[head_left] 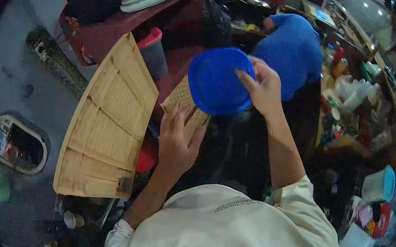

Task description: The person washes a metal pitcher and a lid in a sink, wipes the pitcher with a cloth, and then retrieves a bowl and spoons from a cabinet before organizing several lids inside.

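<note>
My right hand (264,86) pinches the near right edge of a blue plastic lid (218,78), square with rounded corners, thumb on top. The lid is held up in front of me and covers part of a beige woven-pattern piece (180,95) behind it. Around that piece curl the fingers of my left hand (177,138), just below the lid. How far the woven piece extends behind the lid is hidden.
A large tan panel (110,122) stands at my left. Beyond it is a grey bin with a red rim (153,50). A person in a blue shirt (290,50) bends ahead. Cluttered shelves (351,101) and a blue-lidded container (379,185) are at right.
</note>
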The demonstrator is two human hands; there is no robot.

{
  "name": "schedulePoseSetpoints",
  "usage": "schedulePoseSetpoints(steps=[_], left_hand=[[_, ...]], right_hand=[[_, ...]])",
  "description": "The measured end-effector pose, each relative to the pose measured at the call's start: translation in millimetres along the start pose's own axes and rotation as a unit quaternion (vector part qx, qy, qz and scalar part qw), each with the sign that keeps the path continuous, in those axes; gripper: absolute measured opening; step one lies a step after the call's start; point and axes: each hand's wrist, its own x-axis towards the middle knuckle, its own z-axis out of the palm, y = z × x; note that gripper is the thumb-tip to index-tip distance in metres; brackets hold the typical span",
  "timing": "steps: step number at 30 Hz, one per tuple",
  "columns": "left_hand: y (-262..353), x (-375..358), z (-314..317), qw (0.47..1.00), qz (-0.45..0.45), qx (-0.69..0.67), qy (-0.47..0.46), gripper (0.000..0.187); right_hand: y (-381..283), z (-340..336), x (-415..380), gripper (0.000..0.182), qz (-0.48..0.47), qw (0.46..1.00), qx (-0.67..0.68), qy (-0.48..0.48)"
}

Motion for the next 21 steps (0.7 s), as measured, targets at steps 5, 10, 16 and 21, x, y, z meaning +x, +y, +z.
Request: schedulePoseSetpoints(steps=[5,10,16,21], left_hand=[[-6,71,0,0.975,0.028,0.206,0.085,0.043],[-32,167,19,0.915,-0.024,0.360,0.181,0.043],[-60,214,33,0.807,-0.118,0.543,0.199,0.008],[-36,206,47,0.815,-0.117,0.558,0.102,0.008]], right_hand=[[56,59,102,0.019,-0.051,0.988,0.145,-0.030],[153,129,150,0.024,-0.127,0.979,0.158,-0.027],[179,151,160,0.019,-0.233,0.963,0.121,-0.063],[202,148,161,0.024,-0.130,0.980,0.117,-0.093]])
